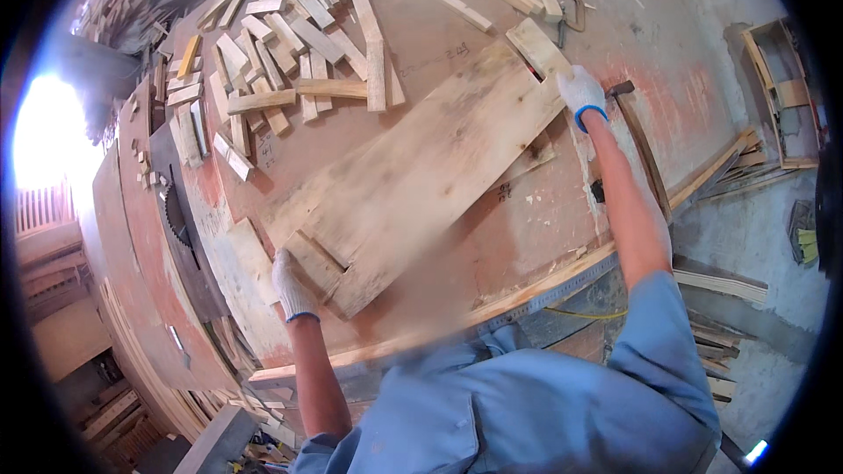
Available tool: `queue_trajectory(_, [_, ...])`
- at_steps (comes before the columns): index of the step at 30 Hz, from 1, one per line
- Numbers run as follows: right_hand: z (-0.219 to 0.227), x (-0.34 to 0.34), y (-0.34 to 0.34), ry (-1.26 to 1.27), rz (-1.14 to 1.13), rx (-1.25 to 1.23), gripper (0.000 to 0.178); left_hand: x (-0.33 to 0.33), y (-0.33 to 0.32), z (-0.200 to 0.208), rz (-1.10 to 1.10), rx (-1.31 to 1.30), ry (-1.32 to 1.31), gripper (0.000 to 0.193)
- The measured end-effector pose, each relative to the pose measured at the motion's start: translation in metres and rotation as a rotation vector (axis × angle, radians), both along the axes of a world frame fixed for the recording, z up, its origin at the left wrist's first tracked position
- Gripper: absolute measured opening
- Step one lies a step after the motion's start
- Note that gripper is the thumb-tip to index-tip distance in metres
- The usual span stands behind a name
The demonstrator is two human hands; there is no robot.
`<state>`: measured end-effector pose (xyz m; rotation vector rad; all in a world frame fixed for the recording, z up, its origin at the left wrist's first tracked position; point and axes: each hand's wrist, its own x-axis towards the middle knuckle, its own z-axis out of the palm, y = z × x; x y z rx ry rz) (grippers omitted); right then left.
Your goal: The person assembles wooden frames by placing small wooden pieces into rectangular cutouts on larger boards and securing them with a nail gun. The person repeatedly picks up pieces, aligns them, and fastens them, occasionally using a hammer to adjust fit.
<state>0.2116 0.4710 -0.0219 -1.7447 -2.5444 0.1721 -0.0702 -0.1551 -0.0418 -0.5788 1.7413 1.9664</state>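
A wide pale wooden board [421, 158] lies slantwise across the worktable, from near left to far right. A short wood strip [309, 268] sits across its near end, a narrow gap between them. Another short strip [537, 46] lies across the far end, with a similar slot. My left hand [291, 285], in a white knitted glove, is closed on the near strip's outer edge; its fingertips are partly hidden. My right hand [581, 92], gloved with a blue cuff, grips the far end by the strip. A thin flat wood piece [253, 259] lies beside my left hand.
Many short wood offcuts [299, 44] are heaped at the far left of the worktable [492, 254]. A hammer [622, 89] lies right of my right hand, and a C-clamp [575, 10] beyond it. A toothed saw blade [173, 215] stands at the left.
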Motion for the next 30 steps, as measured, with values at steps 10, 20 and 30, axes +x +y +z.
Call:
queue_trajectory(10, [-0.017, 0.021, 0.043, 0.045, -0.007, -0.238, 0.062, -0.007, -0.051, -0.022, -0.137, -0.015, 0.065, 0.042])
queue_trajectory(20, [0.023, 0.082, -0.174, 0.281, -0.102, -0.380, 0.042, -0.085, -0.117, 0.051, -0.253, -0.401, 0.170, 0.044])
queue_trajectory(30, [-0.034, 0.013, -0.138, 0.040, 0.005, -0.043, 0.052, -0.161, -0.108, -0.035, -0.491, -0.946, 0.454, 0.050])
